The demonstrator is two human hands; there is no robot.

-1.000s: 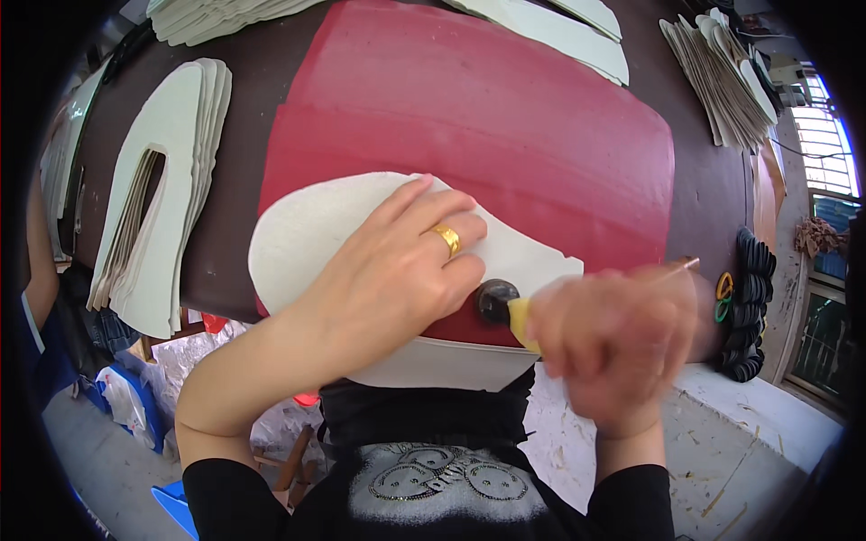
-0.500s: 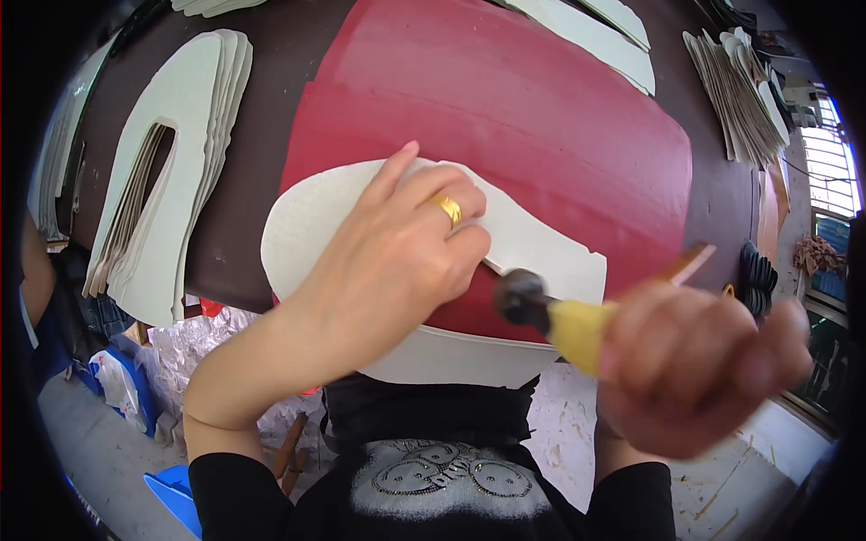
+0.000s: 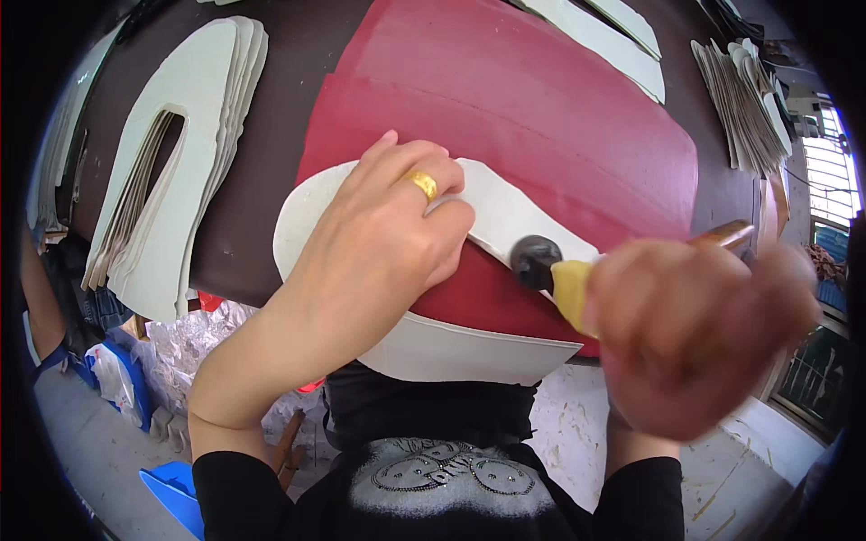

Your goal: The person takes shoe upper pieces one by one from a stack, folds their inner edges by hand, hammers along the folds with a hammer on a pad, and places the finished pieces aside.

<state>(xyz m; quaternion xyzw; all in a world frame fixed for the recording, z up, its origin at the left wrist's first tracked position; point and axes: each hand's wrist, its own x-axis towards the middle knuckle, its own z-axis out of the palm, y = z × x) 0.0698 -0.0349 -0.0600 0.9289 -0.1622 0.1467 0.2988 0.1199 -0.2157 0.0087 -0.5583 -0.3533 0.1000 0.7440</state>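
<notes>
A white curved shoe-upper piece [image 3: 311, 194] lies on a red mat [image 3: 532, 126] in front of me. My left hand [image 3: 397, 216], a gold ring on one finger, presses on it with curled fingers, its fingertips hidden at the inner edge. My right hand [image 3: 699, 329], smeared by motion, is closed round the yellow-wrapped handle of a hammer [image 3: 538, 262]. The hammer's round dark head is at the inner edge of the white piece, right of my left hand. A brown wooden end [image 3: 726, 235] sticks out beyond my right hand. Another white curved strip [image 3: 469, 352] runs along the mat's near edge.
Stacked white U-shaped pieces [image 3: 212, 108] lie at the left of the dark table [image 3: 239, 248]. More white pieces [image 3: 600, 41] lie beyond the mat, and another stack [image 3: 740, 108] is at the far right. Another person's arm [image 3: 41, 302] shows at the left edge.
The hammer head has moved slightly up and right along the white piece's edge. My left hand has shifted a little left and away from me, and the white piece has turned slightly.
</notes>
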